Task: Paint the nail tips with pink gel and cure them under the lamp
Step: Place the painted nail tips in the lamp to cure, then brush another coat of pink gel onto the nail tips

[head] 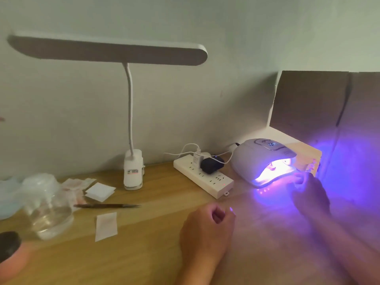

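Note:
The white curing lamp (261,159) stands at the back right of the wooden desk (156,254), lit, throwing violet light from its mouth. My right hand (308,194) lies just in front of and right of that mouth, fingers curled toward it; blur and glare hide whether they hold anything. A short row of small glowing spots (265,191) shows on the desk before the lamp. My left hand (207,227) rests on the desk in the middle, fingers loosely curled and holding nothing. A pink jar with a black lid (9,246) sits at the lower left edge.
A clip-on desk lamp (132,173) stands at the back, a white power strip (203,179) with plugs beside it. A thin dark tool (107,206), white wipes (106,226), a clear plastic container (47,210) and a wooden box (308,159) behind the curing lamp also lie around.

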